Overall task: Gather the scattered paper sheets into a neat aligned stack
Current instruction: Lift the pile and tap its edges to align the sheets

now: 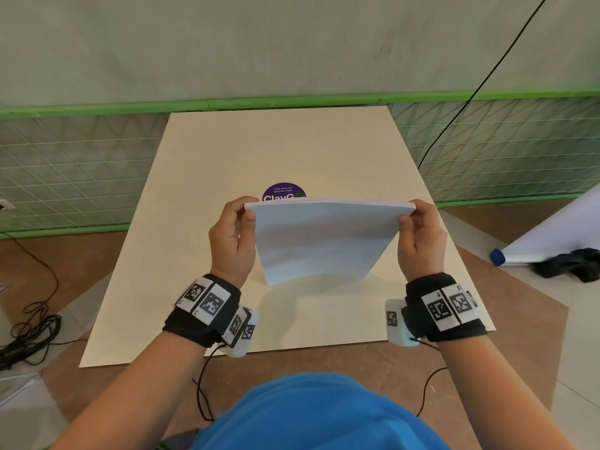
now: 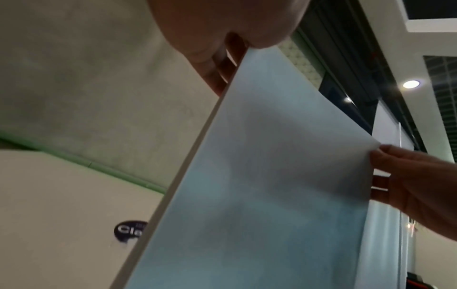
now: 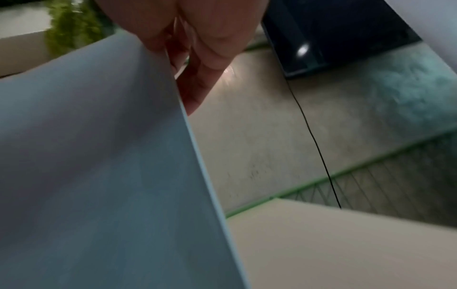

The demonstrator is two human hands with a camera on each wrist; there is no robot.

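Both hands, left hand (image 1: 232,237) and right hand (image 1: 420,238), are pinching the stack (image 1: 324,241) upright by its upper corners; loosening slightly while tapping its bottom edge on the board (image 1: 292,147) should square it.

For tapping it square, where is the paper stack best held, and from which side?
Grip the paper stack at its two upper corners, one hand from each side, as the left hand and right hand do. It stands on edge on the table and bows low down, so side pinches probably steady it.
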